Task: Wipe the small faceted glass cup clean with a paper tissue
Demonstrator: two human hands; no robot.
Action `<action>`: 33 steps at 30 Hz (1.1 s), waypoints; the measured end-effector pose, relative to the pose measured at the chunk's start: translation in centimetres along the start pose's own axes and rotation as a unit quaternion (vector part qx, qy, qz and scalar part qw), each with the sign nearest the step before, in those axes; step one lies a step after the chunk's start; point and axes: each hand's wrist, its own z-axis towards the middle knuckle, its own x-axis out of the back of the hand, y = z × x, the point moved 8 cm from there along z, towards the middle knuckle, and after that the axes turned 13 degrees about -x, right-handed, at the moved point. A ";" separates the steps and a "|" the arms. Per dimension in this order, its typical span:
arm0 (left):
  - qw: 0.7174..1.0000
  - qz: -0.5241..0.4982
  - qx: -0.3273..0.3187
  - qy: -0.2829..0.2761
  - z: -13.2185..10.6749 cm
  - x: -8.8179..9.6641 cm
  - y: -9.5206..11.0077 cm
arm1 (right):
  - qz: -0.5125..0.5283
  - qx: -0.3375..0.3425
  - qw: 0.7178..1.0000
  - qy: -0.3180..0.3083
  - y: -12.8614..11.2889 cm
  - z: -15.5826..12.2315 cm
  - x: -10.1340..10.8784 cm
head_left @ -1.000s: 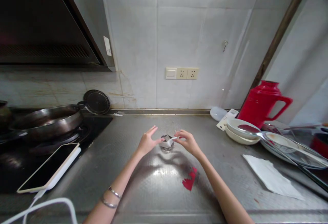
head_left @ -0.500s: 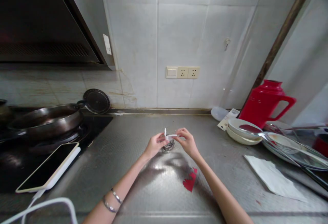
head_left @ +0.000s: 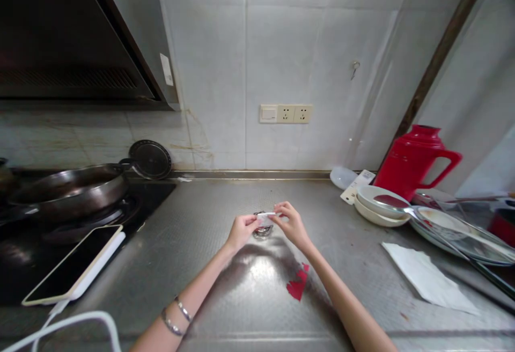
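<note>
A small white strip, perhaps paper (head_left: 265, 218), is stretched between my two hands just above the metal counter. My left hand (head_left: 241, 229) pinches its left end between thumb and fingers. At the other end, the fingertips of my right hand (head_left: 290, 222) are closed on the strip. Directly beneath it lies a round, shiny metal item (head_left: 262, 232), partly covered by the strip and my fingers; its kind I cannot make out. Nearer to me, torn red scraps (head_left: 298, 286) lie on the counter.
To the left, a phone (head_left: 74, 266) with a white cable lies at the edge of the stove, below a pan (head_left: 72, 191). On the right stand a red thermos jug (head_left: 412, 161), stacked bowls (head_left: 380, 215) and plates. A white napkin (head_left: 428, 279) lies before them.
The white strip's left end, which stuck up at my left fingers, is now down, and the strip lies flatter between my hands. Both hands stay in nearly the same place.
</note>
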 end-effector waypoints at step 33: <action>0.997 -0.024 0.016 0.065 0.2 2.0 1.1 | 0.190 -0.208 0.940 -0.195 2.5 0.0 -3.3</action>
